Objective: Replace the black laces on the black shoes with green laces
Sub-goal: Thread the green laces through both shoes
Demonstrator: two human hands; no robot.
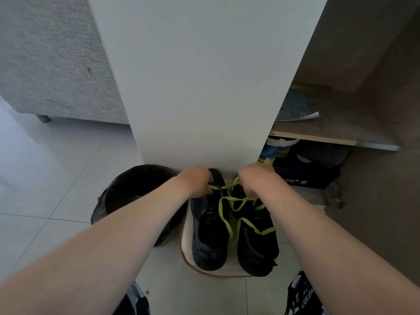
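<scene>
The black shoes (210,235) lie lengthwise away from us, far ends under our hands. Our left hand (197,181) grips the left one there; our right hand (255,181) pinches the green laces (223,215).

Head-worn camera (wide-angle) looks forward and down — close above the shoes (209,242).

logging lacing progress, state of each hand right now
left hand: closed, gripping the green lace at the far end of the black shoes.
right hand: closed, gripping the green lace.
</scene>
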